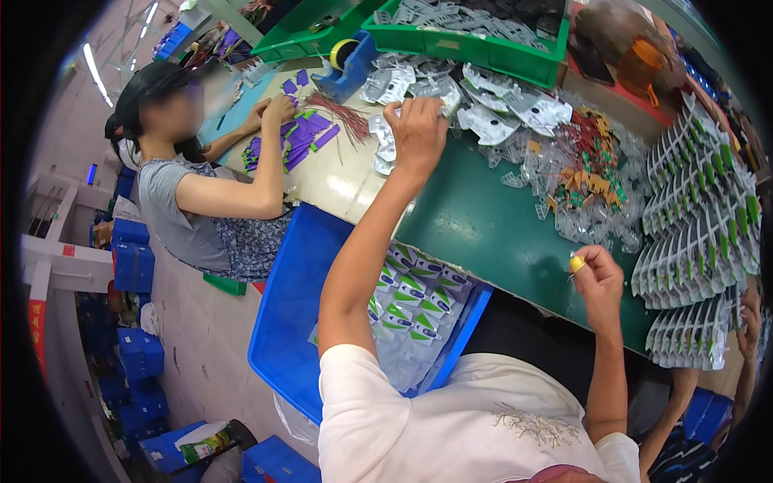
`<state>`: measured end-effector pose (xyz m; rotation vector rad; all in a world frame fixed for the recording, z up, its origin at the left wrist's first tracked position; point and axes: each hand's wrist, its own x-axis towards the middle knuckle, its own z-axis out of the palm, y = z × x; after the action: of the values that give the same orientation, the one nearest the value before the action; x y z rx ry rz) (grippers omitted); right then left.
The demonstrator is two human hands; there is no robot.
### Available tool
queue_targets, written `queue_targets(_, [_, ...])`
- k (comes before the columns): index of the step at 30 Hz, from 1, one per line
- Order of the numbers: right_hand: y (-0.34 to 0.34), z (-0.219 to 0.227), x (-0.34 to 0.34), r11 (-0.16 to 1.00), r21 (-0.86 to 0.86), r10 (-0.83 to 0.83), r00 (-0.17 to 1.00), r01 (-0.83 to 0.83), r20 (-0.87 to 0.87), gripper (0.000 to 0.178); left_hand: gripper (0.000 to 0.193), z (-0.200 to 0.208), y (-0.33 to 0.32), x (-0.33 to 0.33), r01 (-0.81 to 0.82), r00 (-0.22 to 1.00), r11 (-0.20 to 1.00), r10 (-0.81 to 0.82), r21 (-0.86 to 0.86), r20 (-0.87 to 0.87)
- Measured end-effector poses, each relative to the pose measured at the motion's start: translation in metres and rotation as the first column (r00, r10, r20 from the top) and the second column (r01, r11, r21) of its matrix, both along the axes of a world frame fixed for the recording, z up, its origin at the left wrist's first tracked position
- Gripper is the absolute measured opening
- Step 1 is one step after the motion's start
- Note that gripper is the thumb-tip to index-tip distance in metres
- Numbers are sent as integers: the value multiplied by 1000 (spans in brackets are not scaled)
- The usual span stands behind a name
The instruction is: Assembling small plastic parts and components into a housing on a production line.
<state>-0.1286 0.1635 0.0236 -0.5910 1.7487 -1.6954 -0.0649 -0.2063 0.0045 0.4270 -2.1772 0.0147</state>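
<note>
My left hand (419,133) reaches to the far side of the bench, its fingers bent and spread over a heap of silver-white molded plastic pieces (487,125). The fingertips touch the heap and are partly hidden, and no piece is plainly gripped. Over the green mat, my right hand (600,282) is closed in a pinch. A small yellow rounded thing (576,264) shows at its fingertips, with a tiny clear bit beside it. Whether the yellow thing is held or worn on a finger, I cannot tell. Nearby lie loose clear plastic parts (576,224) and small orange-green parts with red wires (592,181).
Overlapping rows of white-and-green packs (692,233) stand at the right. A blue bin (278,354) holding packed items sits below my left arm. Green trays (483,46) and a tape dispenser (346,72) line the back. A co-worker (193,177) handles purple pieces (310,133) at the left.
</note>
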Motion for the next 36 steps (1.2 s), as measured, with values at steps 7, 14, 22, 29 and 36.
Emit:
queue_targets(7, [6, 33, -4, 998, 44, -22, 896, 47, -444, 10, 24, 2, 186, 90, 414, 892, 905, -425, 102, 151])
queue_targets(14, [-16, 1, 11, 960, 244, 275, 621, -137, -734, 12, 47, -32, 227, 105, 332, 866, 897, -412, 292, 284])
queue_targets(22, [-20, -18, 19, 864, 491, 499, 305, -110, -811, 14, 38, -36, 222, 98, 397, 826, 868, -480, 299, 296])
queue_targets(29, [-11, -21, 24, 896, 435, 436, 358, -88, -826, 18, 21, -24, 119, 30, 439, 872, 737, -486, 514, -48])
queue_targets(36, [-12, -19, 20, 898, 423, 435, 366, -119, -822, 21, 19, -40, 97, -14, 383, 884, 802, -463, 459, 72])
